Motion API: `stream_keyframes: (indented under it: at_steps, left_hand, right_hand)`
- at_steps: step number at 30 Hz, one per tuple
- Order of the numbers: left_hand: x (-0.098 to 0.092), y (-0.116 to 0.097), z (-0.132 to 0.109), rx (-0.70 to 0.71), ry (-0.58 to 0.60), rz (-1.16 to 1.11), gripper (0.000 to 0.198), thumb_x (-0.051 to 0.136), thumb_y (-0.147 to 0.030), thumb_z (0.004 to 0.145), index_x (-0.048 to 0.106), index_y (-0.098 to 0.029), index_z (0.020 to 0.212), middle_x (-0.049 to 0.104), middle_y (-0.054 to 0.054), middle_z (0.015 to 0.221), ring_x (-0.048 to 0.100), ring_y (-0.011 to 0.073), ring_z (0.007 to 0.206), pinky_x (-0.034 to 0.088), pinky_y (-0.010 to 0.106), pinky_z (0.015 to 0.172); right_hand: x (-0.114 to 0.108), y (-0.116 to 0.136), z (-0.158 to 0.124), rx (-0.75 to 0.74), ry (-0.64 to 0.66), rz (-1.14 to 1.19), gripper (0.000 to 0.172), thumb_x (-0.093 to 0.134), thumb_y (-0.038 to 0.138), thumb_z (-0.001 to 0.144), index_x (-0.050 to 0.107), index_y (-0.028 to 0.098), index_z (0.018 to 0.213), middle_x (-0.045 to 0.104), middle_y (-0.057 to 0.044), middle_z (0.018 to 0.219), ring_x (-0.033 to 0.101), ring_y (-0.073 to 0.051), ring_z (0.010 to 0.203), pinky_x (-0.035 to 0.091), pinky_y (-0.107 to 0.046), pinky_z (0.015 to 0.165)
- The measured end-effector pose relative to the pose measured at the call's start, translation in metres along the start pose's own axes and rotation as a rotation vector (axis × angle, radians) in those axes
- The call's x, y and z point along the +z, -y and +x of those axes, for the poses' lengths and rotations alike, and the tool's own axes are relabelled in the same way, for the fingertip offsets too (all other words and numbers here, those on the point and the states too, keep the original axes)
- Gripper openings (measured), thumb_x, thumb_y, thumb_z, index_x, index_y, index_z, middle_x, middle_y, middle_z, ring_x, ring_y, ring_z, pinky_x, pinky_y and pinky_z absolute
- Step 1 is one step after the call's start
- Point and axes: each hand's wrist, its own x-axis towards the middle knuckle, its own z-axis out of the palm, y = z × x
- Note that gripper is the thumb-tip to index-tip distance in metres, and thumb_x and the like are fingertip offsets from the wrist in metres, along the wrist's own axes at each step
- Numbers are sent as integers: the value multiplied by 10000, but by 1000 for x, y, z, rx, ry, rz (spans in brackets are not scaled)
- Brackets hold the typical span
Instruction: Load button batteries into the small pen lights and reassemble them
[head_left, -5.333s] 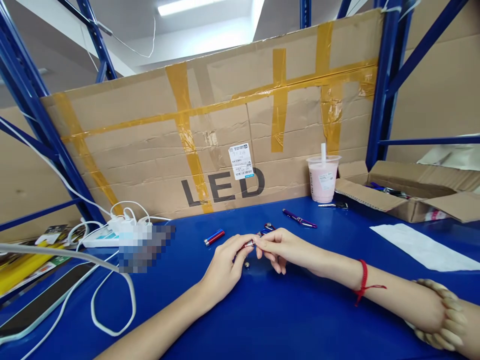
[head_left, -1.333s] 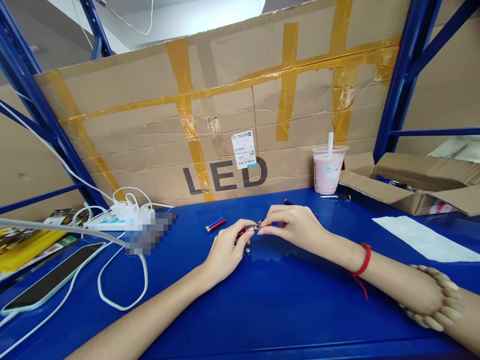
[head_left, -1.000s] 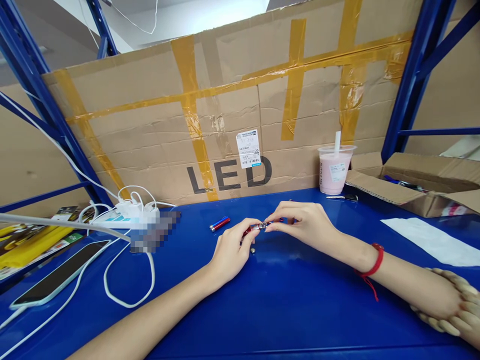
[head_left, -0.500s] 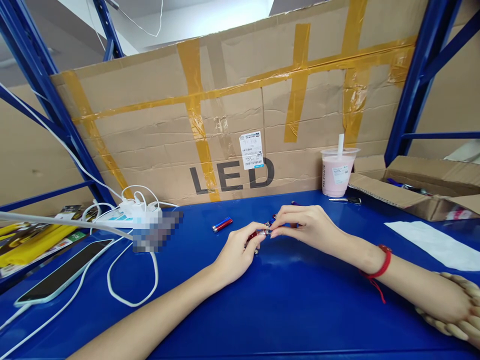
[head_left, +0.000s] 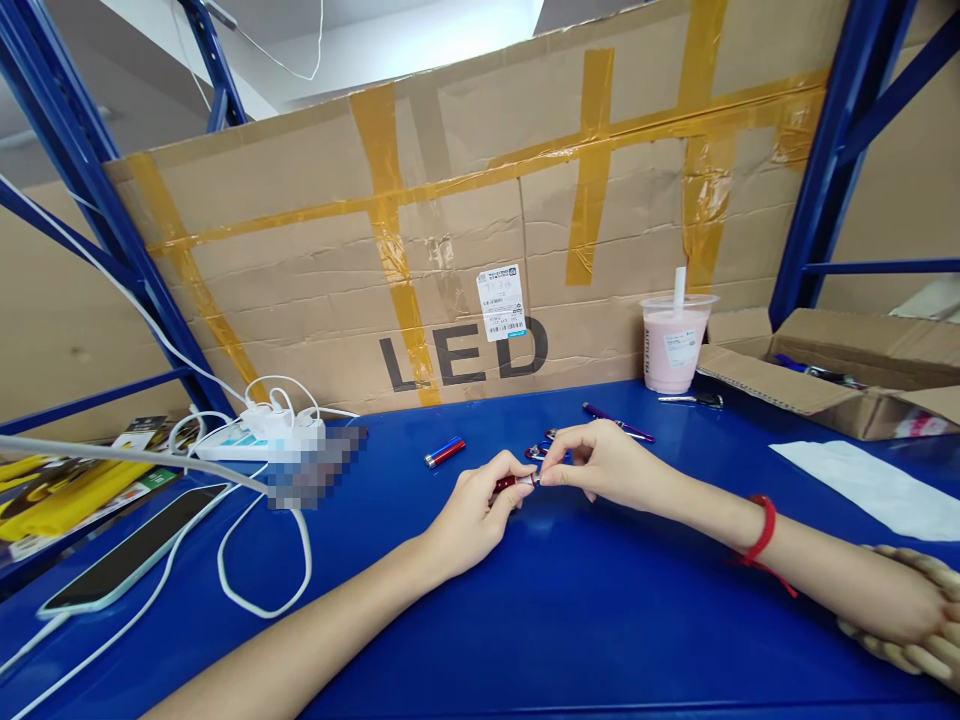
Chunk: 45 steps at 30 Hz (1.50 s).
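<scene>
A small red metal tube (head_left: 507,482) with a pale, silvery end is gripped between the thumb and fingers of my left hand (head_left: 471,515). My right hand (head_left: 600,465) pinches with thumb and forefinger at the silvery end; what lies inside that pinch is too small to make out. Just behind the fingertips lie small metal clips (head_left: 537,452) in red and blue, partly hidden by my right hand. A purple pen-like stick (head_left: 637,433) rests beyond that hand. Left of them, a blue and a red tube (head_left: 445,452) lie side by side on the blue table (head_left: 570,620).
A cup of pink drink (head_left: 675,345) with a straw stands at the back right, near a dark key-like item (head_left: 691,400), an open cardboard box (head_left: 847,395) and a white sheet (head_left: 874,488). To the left are a phone (head_left: 131,550), a power strip (head_left: 262,435) and white cables.
My right hand has shifted slightly, uncovering more of the purple stick and the clips behind it. Both hands have come slightly lower in view, still together at the red tube.
</scene>
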Motion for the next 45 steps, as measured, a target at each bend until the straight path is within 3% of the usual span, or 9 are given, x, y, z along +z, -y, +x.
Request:
stream_keyframes:
  at_steps: [11,14,18,24,31,35,38,45]
  left_hand:
    - [1,1,3,21,-53,17,140,444,-261,873,517,-156,818,569,5,686,531,102,592,425,203,568]
    - [1,2,3,13,-59,17,137,450,-258,870,530,-153,831,581,12,701,552,108,601,443,206,573]
    - [1,1,4,2,-60,7,149,458,-253,867,560,-150,901,604,20,738,568,109,627,467,203,592]
    - [1,-1,6,10,-52,95,243,441,-256,885,620,-171,1026,648,37,801,579,116,646,463,206,615]
    - [3,-2,7,-51,-58,81,253,452,-241,871,666,-154,975,641,32,725,565,121,610,433,205,580]
    - [2,-2,7,-118,-109,19,272,444,-283,875,645,-155,1006,616,18,705,546,108,581,416,196,555]
    - [0,-3,7,-125,-114,0,288,414,-304,886,635,-139,970,576,6,663,509,97,546,389,194,531]
    - [-2,-3,8,-83,55,-47,304,388,-303,893,622,-125,972,564,8,653,456,105,576,353,210,558]
  right_hand:
    - [4,-1,0,239,63,274,489,684,589,574,640,110,660,572,-9,594,409,-25,408,319,-163,392]
    - [4,2,-1,279,63,296,515,687,613,547,625,110,640,527,8,522,383,-23,405,297,-164,394]
    - [3,4,-1,301,70,310,487,714,579,535,614,112,627,477,25,469,376,-27,414,277,-163,398]
    - [2,-2,2,285,66,295,451,711,541,580,625,103,653,561,-1,583,393,-19,413,290,-158,394]
    - [4,-9,5,39,-51,2,416,632,544,696,678,135,757,636,-14,708,455,-33,394,341,-179,416]
    - [-4,-7,2,-266,-170,-281,308,604,478,769,686,196,861,636,1,789,497,-37,519,359,-169,509]
    - [-9,-6,0,-458,-166,-435,255,570,419,821,680,231,953,625,-1,849,524,-44,626,365,-161,568]
    - [-10,-11,0,-595,-171,-425,239,561,387,831,704,196,826,618,-10,805,560,-54,656,391,-158,593]
